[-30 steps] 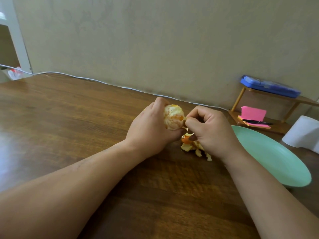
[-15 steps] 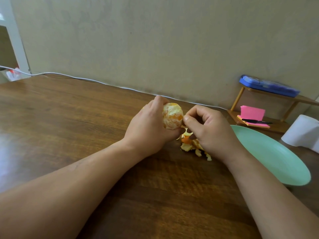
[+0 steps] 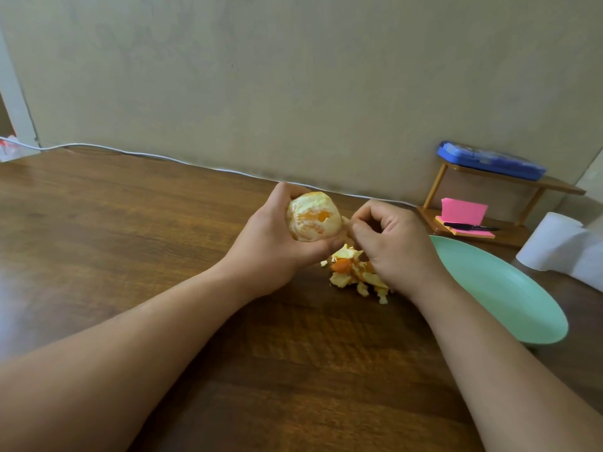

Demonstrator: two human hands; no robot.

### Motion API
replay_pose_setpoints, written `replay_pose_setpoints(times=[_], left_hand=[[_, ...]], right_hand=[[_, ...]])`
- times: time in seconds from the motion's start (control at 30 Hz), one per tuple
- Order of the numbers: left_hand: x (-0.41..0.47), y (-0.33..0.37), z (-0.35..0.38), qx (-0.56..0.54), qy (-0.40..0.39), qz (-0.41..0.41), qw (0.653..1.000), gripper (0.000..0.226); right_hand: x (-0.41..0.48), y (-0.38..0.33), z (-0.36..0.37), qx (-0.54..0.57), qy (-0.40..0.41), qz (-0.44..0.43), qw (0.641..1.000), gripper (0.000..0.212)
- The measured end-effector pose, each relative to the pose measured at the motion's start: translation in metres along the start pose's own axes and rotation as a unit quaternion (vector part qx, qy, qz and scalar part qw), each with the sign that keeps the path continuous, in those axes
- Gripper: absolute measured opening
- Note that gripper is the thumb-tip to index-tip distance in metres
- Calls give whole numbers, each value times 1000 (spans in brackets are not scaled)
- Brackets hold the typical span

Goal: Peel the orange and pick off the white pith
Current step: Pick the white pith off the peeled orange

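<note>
Peeled round orange (image 3: 313,217), pale with white pith and a few bare orange patches showing: centre of the frame, lifted off the surface, cupped in my left hand (image 3: 269,244) with fingers wrapped behind and thumb beneath.

My right hand (image 3: 390,244) is just right of it, fingers curled, thumb and forefinger pinched at the fruit's right edge on what looks like a small pale strip of pith (image 3: 346,220). The strip is too small to be certain.

Step in hand, as I judge it: pith removal.
- Pull strips along the segment lines, low and slow, so the membrane does not tear.
- Keep the left grip light, since squeezing would burst juice.
- Rotate the fruit to bring the thick pale areas forward.

Below the hands: heap of torn orange-and-cream peel scraps (image 3: 354,272) on the brown wooden surface (image 3: 130,230); drop the scrap there.

Right of frame: mint-green oval plate (image 3: 509,301), white paper roll (image 3: 561,246), small wooden shelf (image 3: 554,187) with a blue plastic case (image 3: 489,159), pink sticky notes (image 3: 463,211) and a black pen (image 3: 470,227).

Writing: none legible, and the marks on the case are blurred.
</note>
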State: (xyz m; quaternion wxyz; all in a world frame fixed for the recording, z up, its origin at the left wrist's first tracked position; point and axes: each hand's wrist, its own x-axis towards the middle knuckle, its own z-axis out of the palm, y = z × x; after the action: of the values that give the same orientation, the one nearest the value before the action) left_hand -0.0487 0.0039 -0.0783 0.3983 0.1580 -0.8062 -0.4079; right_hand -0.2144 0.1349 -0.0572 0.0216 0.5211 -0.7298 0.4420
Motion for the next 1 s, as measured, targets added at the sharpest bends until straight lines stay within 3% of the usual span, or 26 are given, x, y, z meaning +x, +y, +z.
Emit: replay_pose_setpoints(times=[0.27, 0.4, 0.53, 0.67, 0.8, 1.0], left_hand=[[1, -5, 1, 49, 14, -4, 999, 78], [2, -9, 3, 95, 35, -6, 995, 79], [2, -12, 4, 120, 43, -3, 992, 79], [2, -12, 6, 149, 47, 11, 988, 76], [4, -13, 6, 181, 59, 31, 981, 75], [6, -12, 9, 231, 82, 62, 967, 73]], right_hand=[[1, -3, -6, -169, -81, 49, 981, 16], [3, -2, -8, -189, -92, 72, 975, 14], [3, -5, -9, -214, -121, 89, 965, 32], [0, -12, -9, -145, -74, 53, 985, 5], [-2, -20, -3, 1, -67, 54, 996, 13], [-3, -22, 6, 57, -56, 72, 994, 14]])
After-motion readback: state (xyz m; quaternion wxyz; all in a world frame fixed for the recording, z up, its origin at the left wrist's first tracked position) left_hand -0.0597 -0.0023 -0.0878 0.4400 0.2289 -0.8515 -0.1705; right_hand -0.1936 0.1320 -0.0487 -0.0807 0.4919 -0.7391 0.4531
